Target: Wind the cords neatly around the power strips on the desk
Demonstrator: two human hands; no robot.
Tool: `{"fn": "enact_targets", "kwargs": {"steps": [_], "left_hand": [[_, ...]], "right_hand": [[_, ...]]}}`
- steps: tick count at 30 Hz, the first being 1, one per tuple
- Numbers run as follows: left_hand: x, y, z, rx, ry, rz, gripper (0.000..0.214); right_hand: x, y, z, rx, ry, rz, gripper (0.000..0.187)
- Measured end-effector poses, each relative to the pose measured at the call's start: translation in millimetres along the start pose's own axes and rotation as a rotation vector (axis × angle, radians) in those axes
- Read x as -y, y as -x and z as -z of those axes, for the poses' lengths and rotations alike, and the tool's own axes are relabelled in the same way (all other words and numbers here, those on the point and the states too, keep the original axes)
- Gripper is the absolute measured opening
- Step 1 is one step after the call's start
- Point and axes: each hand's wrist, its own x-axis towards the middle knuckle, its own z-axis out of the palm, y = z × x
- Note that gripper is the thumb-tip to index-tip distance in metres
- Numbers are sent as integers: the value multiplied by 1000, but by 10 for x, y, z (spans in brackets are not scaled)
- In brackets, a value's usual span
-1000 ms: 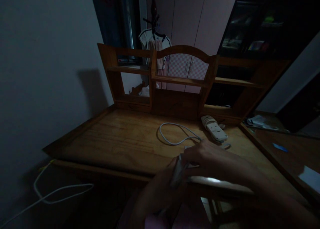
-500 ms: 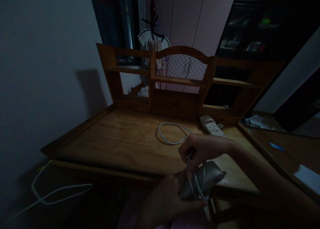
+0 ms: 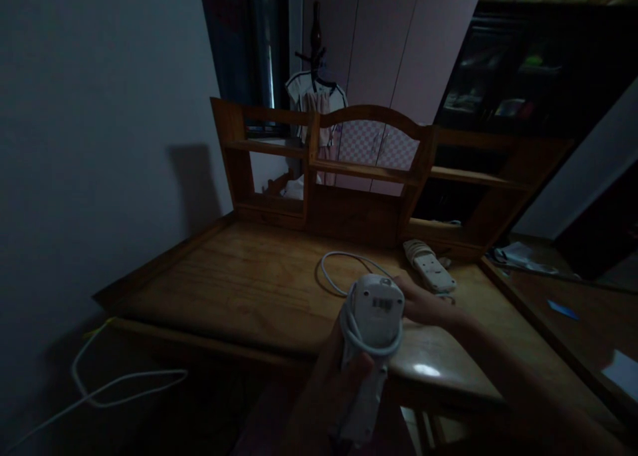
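A white power strip (image 3: 381,313), wrapped in its cord (image 3: 373,349), was over the front edge of the tabletop (image 3: 239,283), the left hand's (image 3: 339,383) fingers clamped on it. The right hand (image 3: 423,304) was beside its upper end, finger state impossible to tell. Another power strip (image 3: 434,273) lay near the back right corner.

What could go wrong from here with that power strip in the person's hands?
The left hand holds the white power strip at the desk's front edge; a weak grip might let it fall.

The wrapped cord looks loosely wound and could slip off.

A loose cord loop lies beyond; if it joins the strip, which I can't tell, it might snag. The right hand's fingers are mostly hidden.
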Motion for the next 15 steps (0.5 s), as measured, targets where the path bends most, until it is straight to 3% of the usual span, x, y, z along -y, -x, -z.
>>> {"fn": "enact_targets", "kwargs": {"steps": [3, 7, 15], "left_hand": [[-7, -69, 0, -63, 49, -2, 64], [-27, -133, 40, -176, 16, 21, 55], [-55, -243, 105, -215, -75, 168, 59]], "right_hand": [[106, 84, -217, -99, 163, 50, 22], [169, 184, -469, -167, 512, -28, 22], [402, 379, -504, -90, 883, -80, 28]]}}
